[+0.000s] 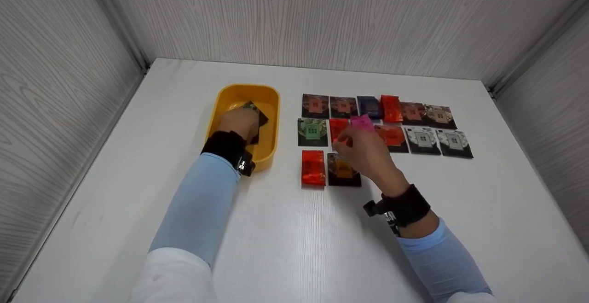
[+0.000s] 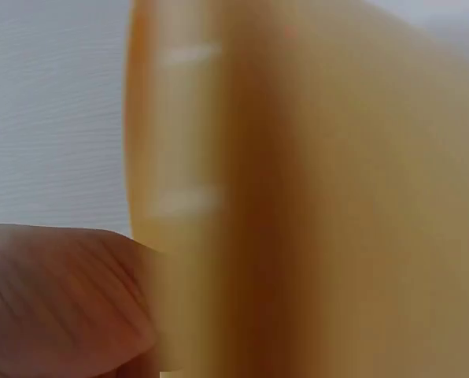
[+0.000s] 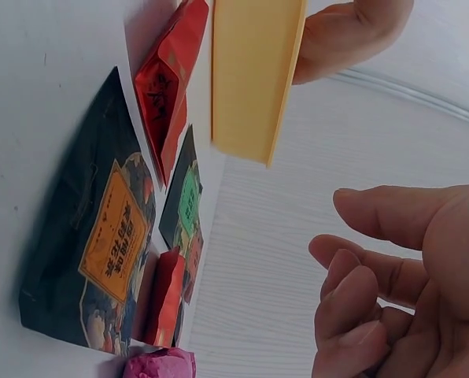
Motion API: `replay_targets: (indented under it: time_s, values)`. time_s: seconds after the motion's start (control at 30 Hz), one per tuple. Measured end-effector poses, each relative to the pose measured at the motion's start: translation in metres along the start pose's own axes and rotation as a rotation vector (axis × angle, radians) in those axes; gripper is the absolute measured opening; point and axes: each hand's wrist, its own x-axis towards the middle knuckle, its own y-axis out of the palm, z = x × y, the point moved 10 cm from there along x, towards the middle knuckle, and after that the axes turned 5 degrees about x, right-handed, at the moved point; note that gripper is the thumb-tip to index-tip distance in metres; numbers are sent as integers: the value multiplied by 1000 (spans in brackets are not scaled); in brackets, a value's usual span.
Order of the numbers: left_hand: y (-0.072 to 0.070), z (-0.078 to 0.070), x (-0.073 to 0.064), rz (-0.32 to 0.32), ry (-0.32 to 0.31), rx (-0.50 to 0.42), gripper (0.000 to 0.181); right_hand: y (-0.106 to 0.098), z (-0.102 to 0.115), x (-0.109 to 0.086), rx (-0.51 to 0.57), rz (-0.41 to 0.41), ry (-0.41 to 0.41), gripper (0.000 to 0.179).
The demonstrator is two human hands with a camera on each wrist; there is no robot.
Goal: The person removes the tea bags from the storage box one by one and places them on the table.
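My left hand (image 1: 238, 122) reaches down into a yellow plastic bin (image 1: 267, 155), beside dark sachets (image 1: 258, 113); its fingertips are hidden, so I cannot tell whether it grips one. The left wrist view is mostly the blurred bin wall (image 2: 376, 197). Over the laid-out packets hovers my right hand (image 1: 366, 153), empty, fingers loosely bent and thumb apart from them in the right wrist view. Below it lie a black sachet with an orange label (image 3: 101, 236) and a red packet (image 3: 168, 90). A pink packet (image 1: 362, 122) shows just beyond the hand.
Rows of packets spread across the white table: a green-labelled sachet (image 1: 313, 131), a dark blue packet (image 1: 369, 107), another red packet (image 1: 391, 108), and white-patterned sachets (image 1: 422, 140) at the right. A wood-grain panel (image 1: 313, 22) stands behind, with side panels at left and right.
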Motion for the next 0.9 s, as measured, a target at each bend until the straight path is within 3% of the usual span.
replay_targets:
  time_s: [0.1,0.17,0.3,0.4,0.47,0.57,0.67,0.77,0.9]
  values:
    - [4,2,5,-28,-18,106,13,3,-2,1,-9,7,10,21]
    - [7,2,7,-13,-22,191,17,3,-3,1,-12,9,20,21]
    - [1,4,2,42,-45,162,20,4,-5,2,-8,16,35,21]
    - [-18,0,-6,53,-46,101,20,3,-7,2,-6,10,35,23]
    - [-38,-7,-13,5,-27,67,19,0,-6,1,-8,-4,23,23]
    - [-69,-25,-26,-148,23,27,16,-5,-5,-1,-6,-31,4,21]
    - [-87,-50,-45,-297,90,-27,16,-9,-3,-3,6,-65,-21,18]
    - [-87,-75,-62,-367,162,-90,23,-13,2,-4,35,-110,-59,18]
    - [-71,-102,-74,-378,242,-129,27,-18,12,-8,77,-188,-143,23]
